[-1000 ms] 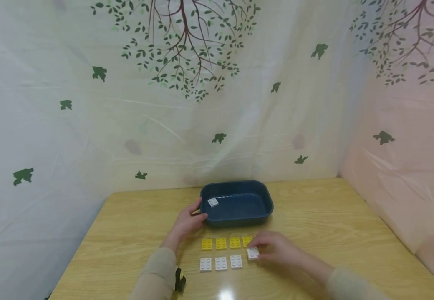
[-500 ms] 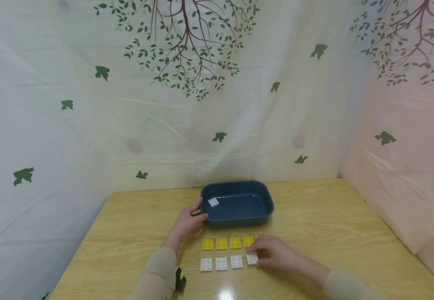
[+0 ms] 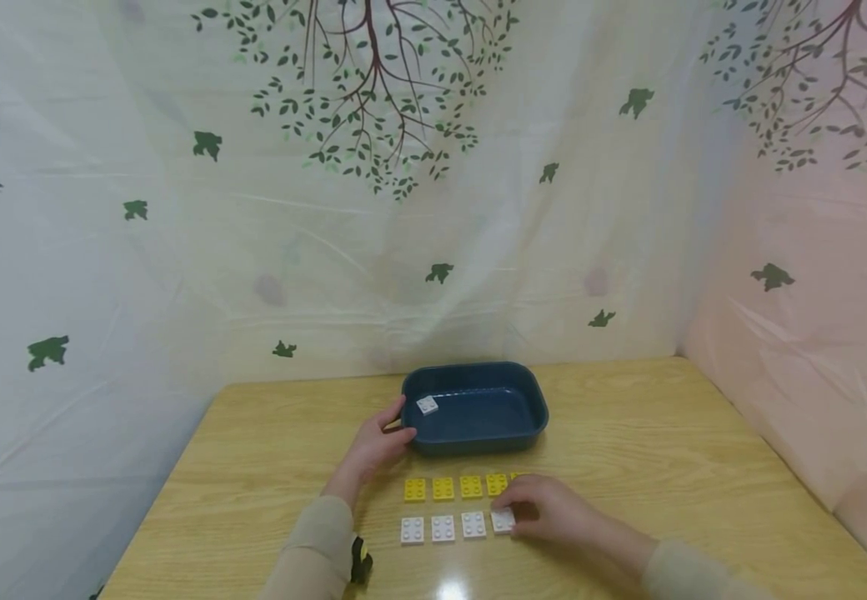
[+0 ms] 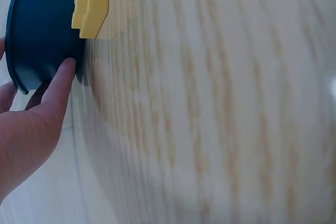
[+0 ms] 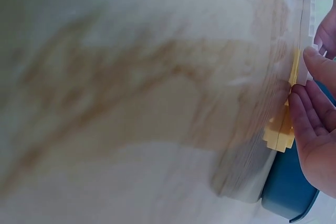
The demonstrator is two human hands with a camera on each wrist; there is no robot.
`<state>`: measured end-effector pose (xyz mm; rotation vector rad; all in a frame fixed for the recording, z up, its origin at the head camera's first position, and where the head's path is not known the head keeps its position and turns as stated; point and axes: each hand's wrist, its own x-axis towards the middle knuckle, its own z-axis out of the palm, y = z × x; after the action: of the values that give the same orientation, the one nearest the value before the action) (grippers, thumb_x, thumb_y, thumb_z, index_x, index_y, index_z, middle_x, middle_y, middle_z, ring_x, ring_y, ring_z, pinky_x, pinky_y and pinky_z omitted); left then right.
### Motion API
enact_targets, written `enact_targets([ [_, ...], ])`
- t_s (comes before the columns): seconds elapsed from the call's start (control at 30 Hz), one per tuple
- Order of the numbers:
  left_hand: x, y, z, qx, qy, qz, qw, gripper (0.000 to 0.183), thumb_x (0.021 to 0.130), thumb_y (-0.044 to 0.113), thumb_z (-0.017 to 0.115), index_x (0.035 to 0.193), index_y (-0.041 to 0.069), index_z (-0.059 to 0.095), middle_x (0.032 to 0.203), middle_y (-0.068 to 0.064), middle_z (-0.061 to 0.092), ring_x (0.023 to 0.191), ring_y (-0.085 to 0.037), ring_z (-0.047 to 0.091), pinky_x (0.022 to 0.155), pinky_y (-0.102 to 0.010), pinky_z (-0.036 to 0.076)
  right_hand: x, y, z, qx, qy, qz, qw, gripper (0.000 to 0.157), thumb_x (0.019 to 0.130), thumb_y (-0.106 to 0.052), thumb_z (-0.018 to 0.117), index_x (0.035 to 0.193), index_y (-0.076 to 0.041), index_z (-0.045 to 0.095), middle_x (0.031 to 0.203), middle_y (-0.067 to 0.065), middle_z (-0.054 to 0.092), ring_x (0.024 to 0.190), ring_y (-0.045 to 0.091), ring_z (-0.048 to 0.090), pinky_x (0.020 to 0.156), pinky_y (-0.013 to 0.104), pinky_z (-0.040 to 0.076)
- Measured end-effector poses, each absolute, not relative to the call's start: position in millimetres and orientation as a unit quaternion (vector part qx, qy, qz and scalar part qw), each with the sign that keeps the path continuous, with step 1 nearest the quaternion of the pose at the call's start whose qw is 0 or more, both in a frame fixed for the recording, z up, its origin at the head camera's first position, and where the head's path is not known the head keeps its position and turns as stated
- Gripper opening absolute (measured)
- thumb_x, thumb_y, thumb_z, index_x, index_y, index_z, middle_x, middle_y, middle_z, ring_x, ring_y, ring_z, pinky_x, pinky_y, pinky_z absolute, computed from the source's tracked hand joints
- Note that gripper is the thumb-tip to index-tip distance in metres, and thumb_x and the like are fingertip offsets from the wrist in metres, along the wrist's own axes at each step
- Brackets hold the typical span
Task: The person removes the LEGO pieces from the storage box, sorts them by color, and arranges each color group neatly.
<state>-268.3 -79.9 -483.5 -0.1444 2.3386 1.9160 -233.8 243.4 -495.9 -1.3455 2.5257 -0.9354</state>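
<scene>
My right hand (image 3: 553,510) pinches a white toy brick (image 3: 503,522) between thumb and fingers, at the right end of a row of white toy bricks (image 3: 443,528) on the table. Behind them runs a row of yellow toy bricks (image 3: 443,488); its right end is partly covered by that hand. With thumb and fingers my left hand (image 3: 371,443) grips the left end of a deep blue rectangular dish (image 3: 486,410). One white toy brick (image 3: 428,405) lies inside, near the left wall. In the left wrist view the thumb (image 4: 62,80) presses the dish's side.
The wooden table (image 3: 253,467) reaches back to a pale curtain (image 3: 358,283) printed with branches and leaves. The dish stands near the table's back edge, beyond the yellow row. A black and yellow object (image 3: 361,560) shows beside the left sleeve.
My right hand has moved slightly toward me with the white toy brick, which now lines up with the white row. The left hand has stayed on the dish.
</scene>
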Motion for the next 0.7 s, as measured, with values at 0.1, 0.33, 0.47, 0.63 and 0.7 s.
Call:
enact_targets([
  [0.1,-268.0,-79.9,-483.3,-0.048,0.771,0.632,0.057,0.068,0.094,0.012,0.067,0.154,0.024,0.038,0.160,-0.013,0.028,0.133,-0.037,0.045,0.099,-0.046,0.049,-233.2,243.1,-496.3,-0.455,0.835,-0.305,0.054,0.034,0.080,-0.017,0.082,0.113,-0.021,0.073,0.110,-0.010,0.068,0.102,0.010,0.062,0.091,0.036,0.052],
  [0.33,-267.2,-80.5,-483.6,-0.047,0.774,0.629,0.058,0.068,0.094,0.014,0.068,0.154,0.022,0.037,0.160,-0.015,0.028,0.134,-0.039,0.044,0.099,-0.046,0.050,-232.6,242.5,-496.3,-0.468,0.830,-0.302,0.039,0.034,0.078,-0.015,0.083,0.111,-0.018,0.073,0.108,-0.008,0.069,0.100,0.010,0.062,0.089,0.035,0.052],
  [0.47,-267.8,-81.0,-484.5,-0.043,0.773,0.630,0.057,0.068,0.094,0.013,0.067,0.154,0.021,0.037,0.160,-0.017,0.027,0.134,-0.039,0.043,0.098,-0.046,0.050,-233.5,243.5,-497.3,-0.457,0.832,-0.311,0.040,0.034,0.078,-0.018,0.083,0.111,-0.017,0.073,0.108,-0.009,0.068,0.101,0.010,0.061,0.090,0.035,0.051],
  [0.63,-267.8,-80.7,-483.2,-0.047,0.771,0.632,0.059,0.067,0.094,0.014,0.068,0.154,0.023,0.038,0.160,-0.014,0.028,0.135,-0.038,0.043,0.098,-0.046,0.050,-237.0,245.0,-492.4,-0.450,0.830,-0.328,0.013,0.034,0.078,-0.017,0.082,0.111,-0.015,0.072,0.106,-0.007,0.069,0.098,0.012,0.062,0.087,0.036,0.053],
  [0.7,-268.0,-80.7,-483.1,-0.050,0.772,0.631,0.061,0.067,0.094,0.014,0.067,0.154,0.024,0.039,0.160,-0.013,0.029,0.135,-0.037,0.043,0.099,-0.046,0.049,-238.4,245.2,-489.3,-0.452,0.830,-0.326,-0.001,0.034,0.078,-0.015,0.082,0.110,-0.013,0.072,0.106,-0.004,0.070,0.097,0.013,0.063,0.086,0.036,0.054],
])
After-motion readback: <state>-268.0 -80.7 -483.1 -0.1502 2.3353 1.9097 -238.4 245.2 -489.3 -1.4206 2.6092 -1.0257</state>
